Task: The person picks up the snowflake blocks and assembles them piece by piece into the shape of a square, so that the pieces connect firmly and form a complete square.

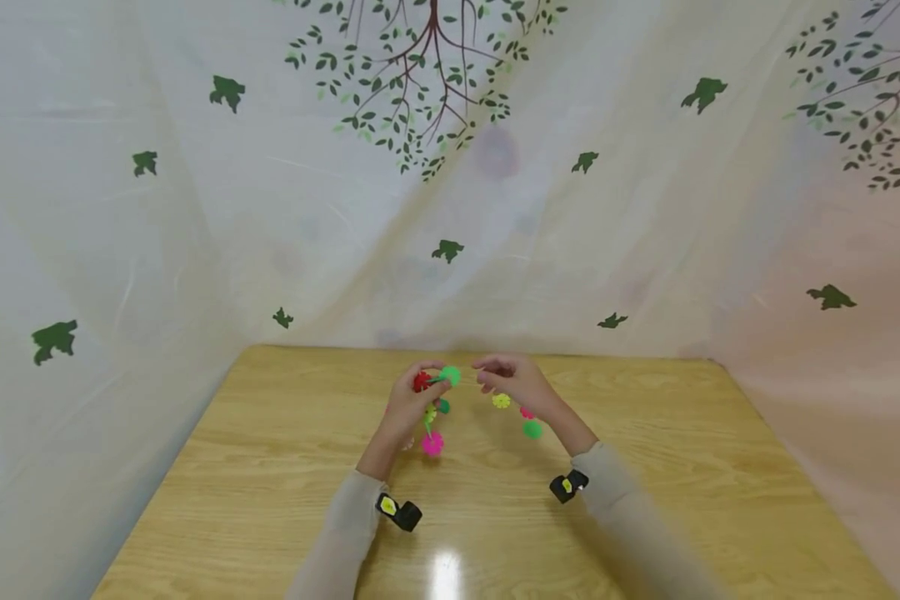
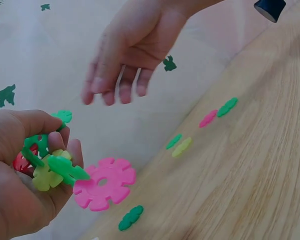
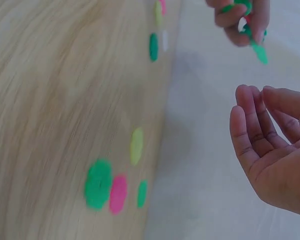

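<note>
My left hand grips a joined cluster of flower-shaped plastic building discs above the table. In the left wrist view a pink disc sticks out at the cluster's end, joined to a green disc. A yellow disc and a red disc sit closer to the palm, partly hidden by fingers. One light green disc shows by the left thumb and fingertips. Facing it, a short gap away, my right hand holds nothing, its fingers loosely bent.
Loose discs lie on the wooden table: a yellow one, a pink one and a green one below the right hand. A dark green disc lies below the left hand. A patterned cloth hangs behind the table.
</note>
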The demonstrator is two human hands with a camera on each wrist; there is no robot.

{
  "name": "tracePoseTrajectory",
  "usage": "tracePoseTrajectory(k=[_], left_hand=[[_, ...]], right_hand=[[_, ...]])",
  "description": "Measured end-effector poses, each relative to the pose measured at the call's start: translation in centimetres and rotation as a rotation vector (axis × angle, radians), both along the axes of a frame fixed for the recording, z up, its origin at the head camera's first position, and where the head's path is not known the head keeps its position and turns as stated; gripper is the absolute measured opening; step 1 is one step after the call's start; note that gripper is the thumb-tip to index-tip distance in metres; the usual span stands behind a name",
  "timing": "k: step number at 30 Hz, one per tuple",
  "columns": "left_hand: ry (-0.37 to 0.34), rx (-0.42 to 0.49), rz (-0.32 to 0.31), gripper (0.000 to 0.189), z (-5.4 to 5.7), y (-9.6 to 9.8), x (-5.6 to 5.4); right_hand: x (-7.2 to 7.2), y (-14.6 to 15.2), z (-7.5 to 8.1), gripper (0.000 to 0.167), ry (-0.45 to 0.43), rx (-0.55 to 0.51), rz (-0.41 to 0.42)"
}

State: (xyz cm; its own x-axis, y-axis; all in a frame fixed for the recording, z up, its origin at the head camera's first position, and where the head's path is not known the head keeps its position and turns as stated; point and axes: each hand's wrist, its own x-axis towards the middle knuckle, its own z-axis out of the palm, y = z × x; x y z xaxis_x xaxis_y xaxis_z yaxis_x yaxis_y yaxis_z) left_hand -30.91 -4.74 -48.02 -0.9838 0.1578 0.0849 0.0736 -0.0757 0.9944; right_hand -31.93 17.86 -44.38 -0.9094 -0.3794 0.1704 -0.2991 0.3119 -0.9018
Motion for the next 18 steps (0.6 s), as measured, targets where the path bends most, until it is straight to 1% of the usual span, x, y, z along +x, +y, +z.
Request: tracePoseTrajectory(k=[5,10,13,15,18], left_hand=[[0.003,-0.01,0.014,0.037,0.2,-0.6,-0.2],[0.027,-0.005,0.029,0.036,0.3,-1.0,-0.4],[0.015,-0.005,0.03,0.037,0.4,-1.2,-0.3],[0.003,0.003,0.029,0.037,0.5,-1.3,-0.3],[0.0,0.012,0.027,0.036,0.4,-1.5,-0.3]], right_hand=[[-0.2,2.7,-0.8,0.025,0.023,0.071,0.002],[-0.4,5.2,-1.7,0.022,0.068,0.255,-0.012],[-0.6,6.4,-2.4,0.018,0.069,0.359,-0.048],[-0.7,7.1,-2.8,0.017,0.055,0.396,-0.059],[-1.0,7.9,-3.4,0.016,0.036,0.416,-0.048]])
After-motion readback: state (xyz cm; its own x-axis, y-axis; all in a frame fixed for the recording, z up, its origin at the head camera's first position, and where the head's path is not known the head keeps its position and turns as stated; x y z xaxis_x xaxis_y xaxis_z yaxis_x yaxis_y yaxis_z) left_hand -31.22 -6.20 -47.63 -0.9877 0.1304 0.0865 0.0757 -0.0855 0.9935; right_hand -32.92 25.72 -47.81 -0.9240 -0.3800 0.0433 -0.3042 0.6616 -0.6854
